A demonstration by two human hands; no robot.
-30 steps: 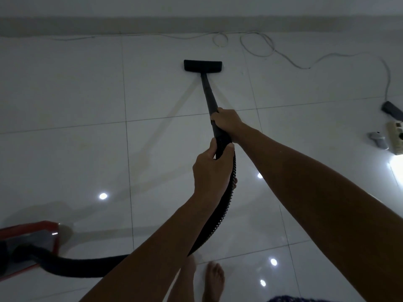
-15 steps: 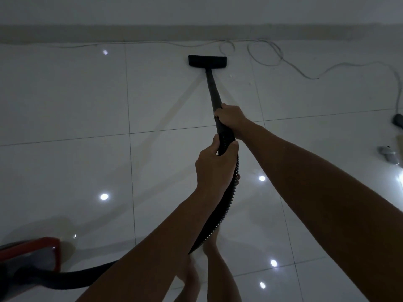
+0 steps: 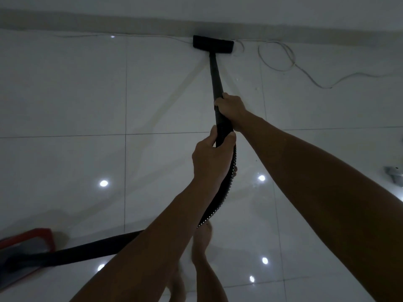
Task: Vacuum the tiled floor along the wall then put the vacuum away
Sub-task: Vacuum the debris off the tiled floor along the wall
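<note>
Vacuuming at the wall: black floor nozzle (image 3: 213, 44) against the skirting.
Left hand (image 3: 210, 159) and right hand (image 3: 231, 109) both grip the black wand (image 3: 216, 77); next, probably a sideways sweep clear of the thin white cable (image 3: 281, 59).

A glossy white tiled floor (image 3: 65, 101), crossed by thin dark grout lines in a square grid and dotted with small bright white light reflections. A black floor nozzle (image 3: 213, 44) and black wand (image 3: 216, 77) lead to a black ribbed hose (image 3: 220, 199). The vacuum body (image 3: 26, 251) is red with a grey panel. A thin white cord (image 3: 283, 62) lies below a greyish-beige skirting (image 3: 87, 22) and white wall (image 3: 196, 5).
</note>
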